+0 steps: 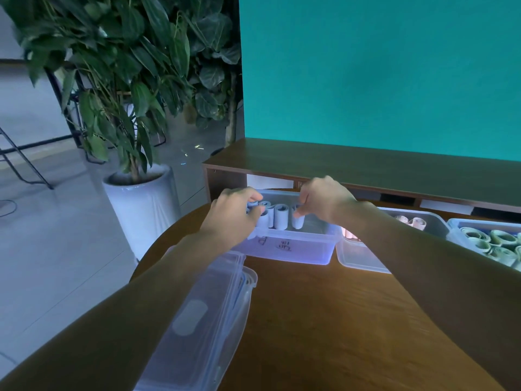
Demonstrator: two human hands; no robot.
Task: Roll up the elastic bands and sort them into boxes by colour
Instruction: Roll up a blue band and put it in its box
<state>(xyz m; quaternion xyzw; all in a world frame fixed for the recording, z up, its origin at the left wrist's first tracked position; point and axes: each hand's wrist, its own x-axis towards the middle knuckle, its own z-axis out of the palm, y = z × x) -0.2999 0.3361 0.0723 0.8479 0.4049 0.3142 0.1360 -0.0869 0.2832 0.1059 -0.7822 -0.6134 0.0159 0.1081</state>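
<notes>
A clear plastic box point(298, 249) with handwriting on its front wall stands at the far side of the round wooden table. Inside it several rolled blue bands point(281, 220) stand upright in a row. My left hand point(234, 214) curls its fingers round the rolls at the left end of the row. My right hand point(324, 200) reaches in from the right and pinches the top of the rightmost blue roll point(298, 221).
To the right stand a clear box point(358, 258) holding pink rolls and a box point(462, 235) with green rolls point(499, 241). Stacked clear lids point(203, 320) lie at the near left. A wooden shelf point(366, 165) runs behind; a potted plant point(141, 204) stands on the floor at left.
</notes>
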